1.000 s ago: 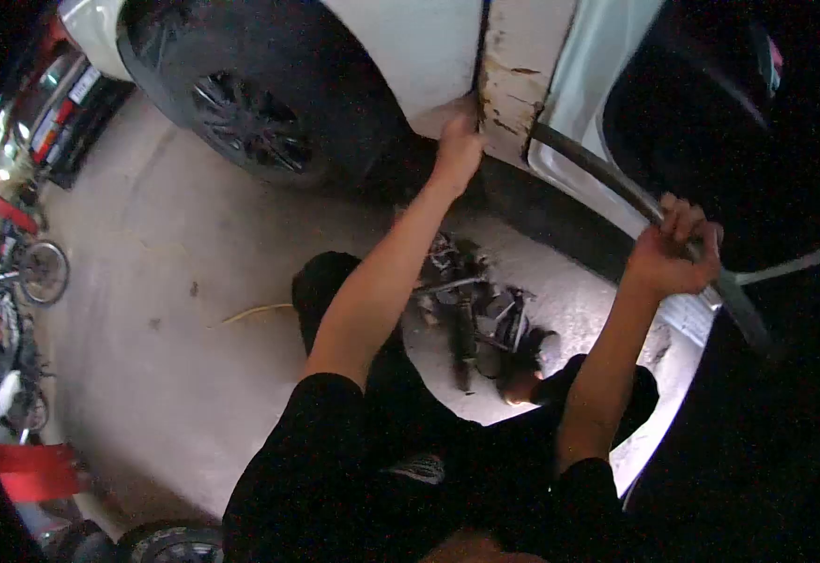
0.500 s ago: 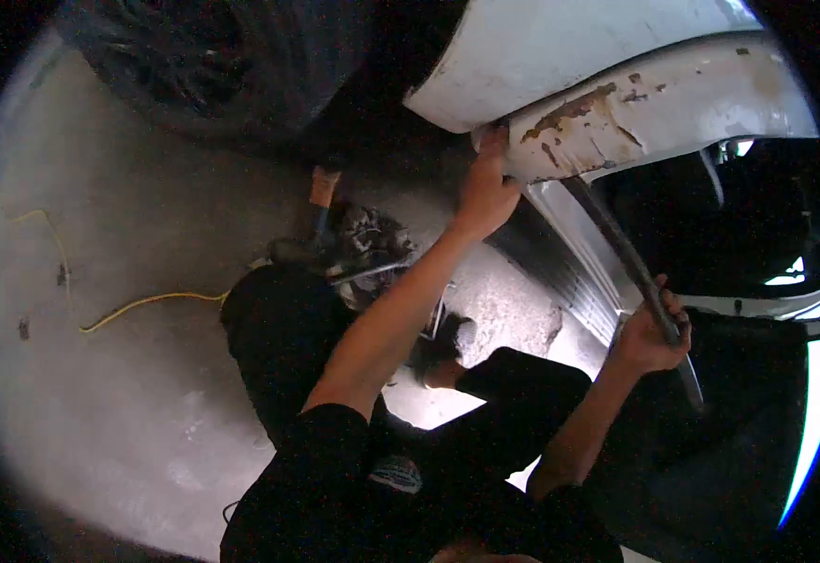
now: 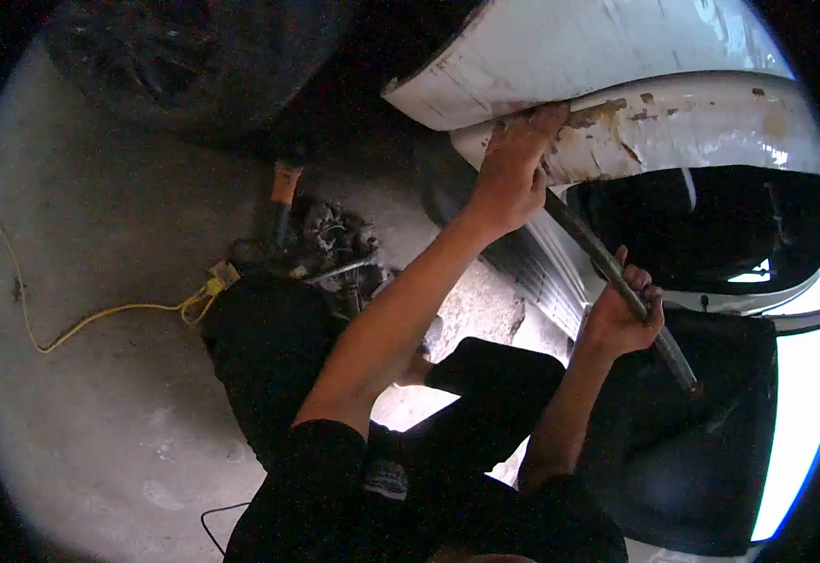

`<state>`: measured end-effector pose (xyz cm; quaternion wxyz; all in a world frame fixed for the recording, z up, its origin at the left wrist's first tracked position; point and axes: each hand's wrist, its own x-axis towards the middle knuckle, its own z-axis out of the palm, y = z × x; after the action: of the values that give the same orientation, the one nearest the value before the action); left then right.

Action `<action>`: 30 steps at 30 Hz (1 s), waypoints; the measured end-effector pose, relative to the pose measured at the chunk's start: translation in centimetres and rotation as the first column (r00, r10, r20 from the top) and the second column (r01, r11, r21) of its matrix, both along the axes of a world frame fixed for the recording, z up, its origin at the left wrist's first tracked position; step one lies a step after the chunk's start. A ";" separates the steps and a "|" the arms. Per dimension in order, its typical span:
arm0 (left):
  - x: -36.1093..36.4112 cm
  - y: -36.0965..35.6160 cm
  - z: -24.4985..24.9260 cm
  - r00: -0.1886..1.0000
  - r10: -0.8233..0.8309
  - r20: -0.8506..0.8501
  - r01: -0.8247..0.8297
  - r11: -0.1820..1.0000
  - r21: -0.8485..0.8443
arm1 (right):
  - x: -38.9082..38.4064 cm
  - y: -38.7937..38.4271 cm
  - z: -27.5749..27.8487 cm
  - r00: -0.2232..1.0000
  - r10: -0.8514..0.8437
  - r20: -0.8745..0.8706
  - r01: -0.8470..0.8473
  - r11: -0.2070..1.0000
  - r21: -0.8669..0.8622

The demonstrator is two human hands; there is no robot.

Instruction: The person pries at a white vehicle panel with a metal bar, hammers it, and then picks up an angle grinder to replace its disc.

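Your right hand wraps the bar, probably stiff, weighty and best held toward its free end, slanting from the white panel's lower edge, where your left hand rests, its grip unclear.

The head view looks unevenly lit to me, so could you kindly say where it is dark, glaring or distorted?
In the head view, the wheel sinks into shadow; in the head view, glare streaks the rusty panel and the lower right edge is blown out white; in the head view, the frame curves into black corners, while the bar reads fairly clearly.
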<state>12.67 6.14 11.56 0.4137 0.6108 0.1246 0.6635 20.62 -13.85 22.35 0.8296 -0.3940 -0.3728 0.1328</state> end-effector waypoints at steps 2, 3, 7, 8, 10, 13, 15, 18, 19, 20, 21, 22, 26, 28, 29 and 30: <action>0.8 -0.6 -0.5 0.999 0.013 -0.033 -0.013 1.000 -0.008 | 0.5 -0.3 -0.2 0.999 0.045 0.002 -0.045 0.999 -0.008; 1.8 -1.1 -1.6 0.997 0.067 -0.033 -0.070 0.993 -0.100 | 0.6 -0.4 -0.2 0.999 0.045 0.001 -0.045 0.999 -0.005; 1.9 -1.2 -3.0 0.986 0.061 -0.158 -0.098 0.967 -0.237 | 0.6 -0.5 -0.5 0.999 0.049 0.000 -0.049 0.999 -0.016; 1.6 -1.4 -2.4 0.985 0.060 -0.160 -0.097 0.966 -0.240 | 0.6 -0.7 -0.7 0.999 0.050 -0.008 -0.050 0.999 -0.020; 0.3 -1.4 0.1 0.997 -0.060 -0.047 0.050 0.980 -0.193 | 0.4 -0.7 -0.8 0.997 0.076 0.005 -0.076 0.997 -0.027; -0.5 -2.3 3.2 0.999 0.049 -0.024 -0.051 0.991 -0.121 | 0.4 -0.8 -0.8 0.994 0.091 0.065 -0.088 0.995 -0.048; -0.5 -2.1 2.7 0.998 0.055 -0.040 -0.059 0.991 -0.122 | 0.2 -0.8 -0.9 0.991 0.085 0.104 -0.078 0.995 -0.070; 1.1 -2.1 -0.1 0.984 0.133 -0.120 -0.142 0.987 -0.072 | 0.2 -1.1 -0.9 0.997 0.029 0.069 -0.025 0.998 -0.056; 2.6 -1.9 -2.2 0.988 0.144 -0.051 -0.149 0.979 -0.138 | 0.5 -1.3 -0.9 0.994 0.053 0.100 -0.047 0.996 -0.070; 3.6 -1.8 -3.9 0.987 0.159 0.016 -0.152 0.967 -0.203 | 0.7 -1.4 -1.0 0.988 0.079 0.130 -0.068 0.994 -0.084; 3.7 -1.5 -4.8 0.987 0.161 0.012 -0.156 0.966 -0.205 | 0.4 -1.2 -1.1 0.989 0.082 0.126 -0.071 0.994 -0.086; 3.8 -1.2 -5.9 0.990 0.134 -0.042 -0.140 0.955 -0.260 | -0.2 -0.9 -1.1 0.991 0.034 0.132 -0.024 0.997 -0.076; 2.3 -0.7 -5.7 0.996 0.043 -0.074 -0.065 0.945 -0.322 | 0.1 -1.0 -1.1 0.995 0.033 0.097 -0.028 0.998 -0.058; 2.3 -1.7 -4.1 0.996 0.072 -0.043 -0.082 0.949 -0.303 | -0.2 -0.9 -1.0 0.996 0.041 0.084 -0.037 0.998 -0.053; 2.3 -2.3 -3.3 0.995 0.097 -0.015 -0.097 0.954 -0.283 | -0.3 -0.9 -1.0 0.997 0.046 0.069 -0.042 0.998 -0.046; 2.0 -2.7 -2.2 0.995 0.097 -0.014 -0.097 0.954 -0.283 | -0.3 -0.9 -1.0 0.997 0.046 0.069 -0.042 0.998 -0.046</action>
<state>14.64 3.46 9.34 0.4638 0.5385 0.2482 0.6583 20.37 -14.74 21.35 0.8038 -0.4086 -0.4071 0.1455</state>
